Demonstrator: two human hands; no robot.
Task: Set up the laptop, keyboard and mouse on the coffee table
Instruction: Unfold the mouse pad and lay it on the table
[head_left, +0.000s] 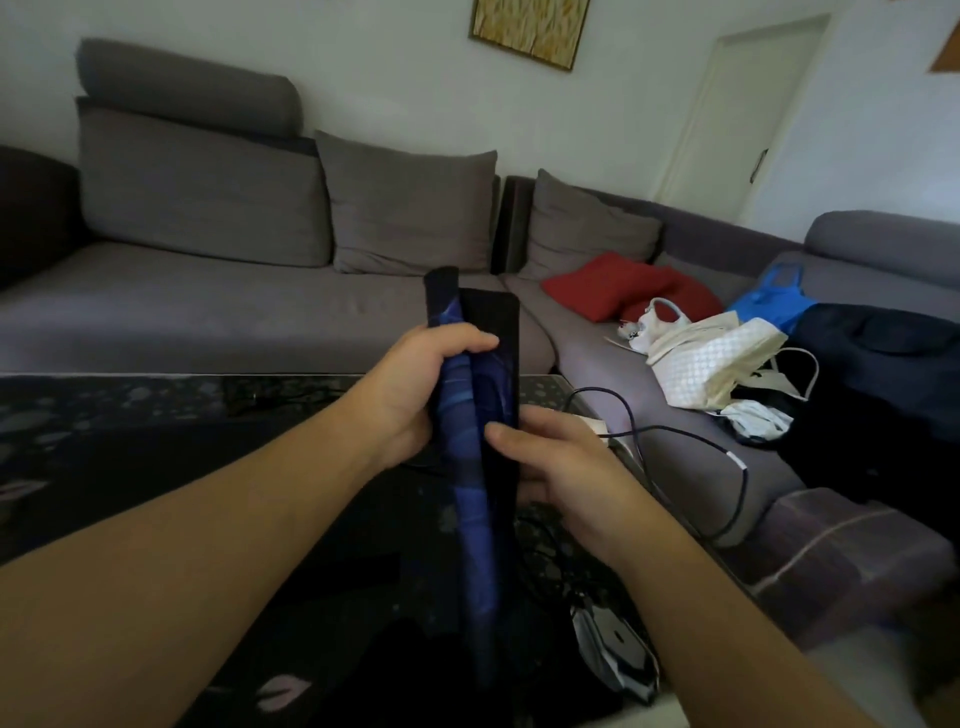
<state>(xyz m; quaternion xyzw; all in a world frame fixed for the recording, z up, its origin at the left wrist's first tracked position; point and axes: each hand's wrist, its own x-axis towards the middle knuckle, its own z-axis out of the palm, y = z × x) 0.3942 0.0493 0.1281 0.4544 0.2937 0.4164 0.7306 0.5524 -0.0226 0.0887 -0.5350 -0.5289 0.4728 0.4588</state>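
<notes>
I hold a folded blue-and-black mat (475, 415) upright above the dark worktop (130, 447), and I judge it could flop open and snag the loose cable (675, 431) beside it, dragging the mouse (613, 649) that lies at the worktop's near right edge. My left hand (421, 384) is curled around the mat's upper part, and my right hand (550, 462) pinches its right edge lower down, thumb in front. I cannot see laptop or keyboard clearly.
</notes>
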